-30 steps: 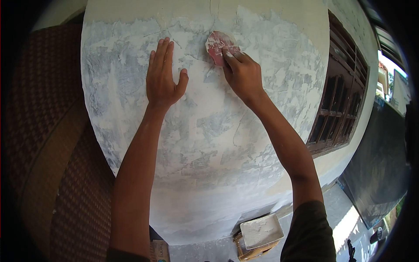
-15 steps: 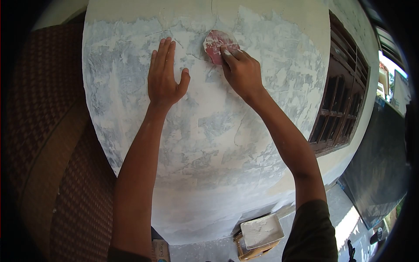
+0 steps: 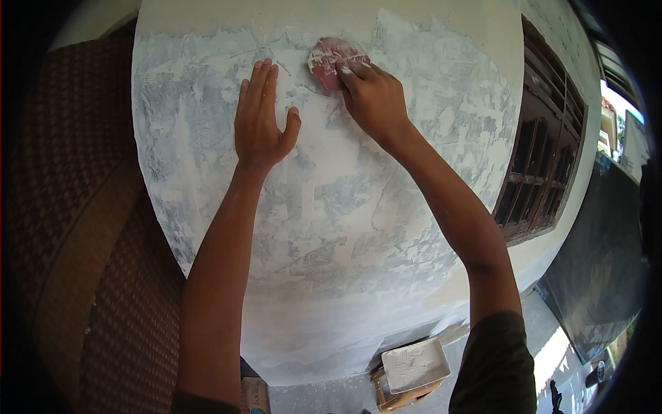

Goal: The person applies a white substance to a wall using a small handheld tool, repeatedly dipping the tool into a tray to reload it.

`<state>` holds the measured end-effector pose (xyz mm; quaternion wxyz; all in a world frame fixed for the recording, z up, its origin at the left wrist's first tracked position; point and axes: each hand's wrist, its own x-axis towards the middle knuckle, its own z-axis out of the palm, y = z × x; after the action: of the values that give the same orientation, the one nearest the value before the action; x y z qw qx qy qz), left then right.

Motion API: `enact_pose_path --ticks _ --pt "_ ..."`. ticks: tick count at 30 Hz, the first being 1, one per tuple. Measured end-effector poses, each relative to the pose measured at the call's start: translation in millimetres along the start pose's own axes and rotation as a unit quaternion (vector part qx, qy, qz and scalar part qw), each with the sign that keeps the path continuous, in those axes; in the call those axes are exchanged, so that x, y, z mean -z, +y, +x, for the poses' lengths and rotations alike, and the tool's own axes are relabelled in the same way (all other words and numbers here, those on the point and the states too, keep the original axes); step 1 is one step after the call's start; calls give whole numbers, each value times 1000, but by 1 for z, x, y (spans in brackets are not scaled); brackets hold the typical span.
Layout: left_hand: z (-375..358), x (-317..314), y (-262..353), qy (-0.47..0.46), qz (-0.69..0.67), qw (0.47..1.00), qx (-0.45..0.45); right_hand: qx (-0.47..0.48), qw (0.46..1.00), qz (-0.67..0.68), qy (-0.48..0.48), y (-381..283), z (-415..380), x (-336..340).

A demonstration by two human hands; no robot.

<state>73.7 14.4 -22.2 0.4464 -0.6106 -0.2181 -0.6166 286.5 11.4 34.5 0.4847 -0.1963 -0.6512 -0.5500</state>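
My left hand (image 3: 263,121) lies flat on the wall (image 3: 338,207), fingers pointing up and thumb spread. Patchy white and grey filler covers much of that wall. To the right and a little higher, my right hand (image 3: 372,96) grips a reddish putty scraper (image 3: 329,67) smeared with white paste. The scraper is rounded and rests against the wall's upper part. My fingers hide its lower right edge.
Below stands a rectangular tray of white paste (image 3: 415,364) on a wooden stool (image 3: 396,399). A brown wooden window (image 3: 541,159) is at right, a woven panel (image 3: 62,159) at left. A cardboard box (image 3: 254,397) sits on the floor, and a dark board (image 3: 593,255) leans far right.
My right hand and the scraper have moved slightly up and to the left across the wall. My left hand stays in the same place.
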Motion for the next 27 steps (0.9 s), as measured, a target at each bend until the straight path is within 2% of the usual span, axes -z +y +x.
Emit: enact_pose_path --ticks 2,4,6,8,12,16,18,20,24,27 --pt "1 0 1 1 11 1000 1 8 1000 9 19 3 3 3" --pt "1 -1 -2 1 11 1000 -3 -24 998 10 59 15 26 9" --pt "-1 -2 -1 -2 10 1000 -6 -37 997 -25 58 33 52 7" --pt "-1 -1 -3 -1 14 1000 -7 -43 997 -58 8 45 63 3" --pt "0 -1 -3 1 9 1000 -6 -16 999 -48 -7 34 21 -7" --pt "0 -1 -1 4 8 1000 -5 -16 1000 13 -5 3 -25 14" --pt "1 -2 -1 5 8 1000 -6 -22 999 40 3 6 -17 19" --pt "0 -2 -1 1 14 1000 -6 -42 997 7 67 24 15 19" --pt "-1 -2 -3 -3 20 1000 -7 -18 999 -43 25 45 39 0" --pt "-2 -2 -3 -6 2 1000 -6 -13 999 -42 -22 25 5 -6"
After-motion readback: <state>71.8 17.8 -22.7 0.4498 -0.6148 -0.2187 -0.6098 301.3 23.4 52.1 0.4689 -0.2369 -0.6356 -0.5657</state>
